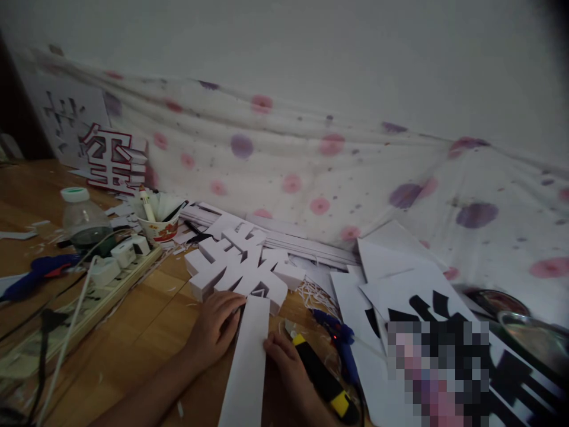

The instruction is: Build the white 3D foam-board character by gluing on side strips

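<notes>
A long white paper strip (pixel 249 362) lies on the wooden table (pixel 146 332), running from the bottom edge up to a white three-dimensional paper character (pixel 242 267). My left hand (pixel 216 329) rests on the strip's left edge near the character, fingers curled against the paper. My right hand (pixel 288 370) is at the strip's right edge, fingers closed round a yellow and black utility knife (pixel 317 376) whose blade end points up toward the character.
A blue glue gun (pixel 340 344) lies right of the knife. White sheets with black shapes (pixel 427 308) cover the right side. At left are a power strip (pixel 102 279), a plastic bottle (pixel 84 219), a cup of tools (pixel 157 222) and a red-edged paper character (pixel 113 157).
</notes>
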### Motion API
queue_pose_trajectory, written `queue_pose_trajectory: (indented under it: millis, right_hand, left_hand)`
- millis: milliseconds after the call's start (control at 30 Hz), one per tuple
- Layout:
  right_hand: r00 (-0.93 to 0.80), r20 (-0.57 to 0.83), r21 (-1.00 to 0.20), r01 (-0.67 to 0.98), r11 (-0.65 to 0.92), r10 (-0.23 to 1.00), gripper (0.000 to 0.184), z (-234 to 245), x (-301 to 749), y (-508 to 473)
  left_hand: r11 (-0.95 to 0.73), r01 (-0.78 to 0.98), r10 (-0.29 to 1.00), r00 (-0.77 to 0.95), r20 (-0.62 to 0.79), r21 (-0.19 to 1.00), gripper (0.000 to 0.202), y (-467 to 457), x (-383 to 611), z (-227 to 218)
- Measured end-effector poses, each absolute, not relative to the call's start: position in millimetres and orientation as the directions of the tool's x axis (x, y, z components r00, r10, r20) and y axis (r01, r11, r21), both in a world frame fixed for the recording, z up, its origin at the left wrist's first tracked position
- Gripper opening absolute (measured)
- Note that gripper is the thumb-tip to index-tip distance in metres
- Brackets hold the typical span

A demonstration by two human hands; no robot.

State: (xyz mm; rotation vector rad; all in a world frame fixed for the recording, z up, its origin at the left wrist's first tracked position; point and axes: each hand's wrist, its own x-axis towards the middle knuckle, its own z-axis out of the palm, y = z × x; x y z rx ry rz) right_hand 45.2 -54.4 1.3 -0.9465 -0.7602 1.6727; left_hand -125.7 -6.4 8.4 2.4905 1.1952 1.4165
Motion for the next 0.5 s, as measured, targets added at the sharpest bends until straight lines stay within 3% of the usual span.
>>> queue_pose_trajectory:
  millis: [133, 500]
  right_hand:
    - [-0.209, -0.264, -0.770, -0.542, -0.336, 0.942, 0.022, -2.9, 44.2, -53.8]
    - [-0.026, -0.189, -0.844, -0.507, -0.176, 0.982, 0.026, -11.3, 58.0, -55.7]
  left_hand:
    - [-0.712, 0.587, 0.640, 0.318, 0.700, 0.385, 0.034, -5.1, -126.0, 5.9]
    - [-0.659, 0.676, 0.696, 0.380, 0.610, 0.330, 0.036, 1.7, -128.4, 2.4]
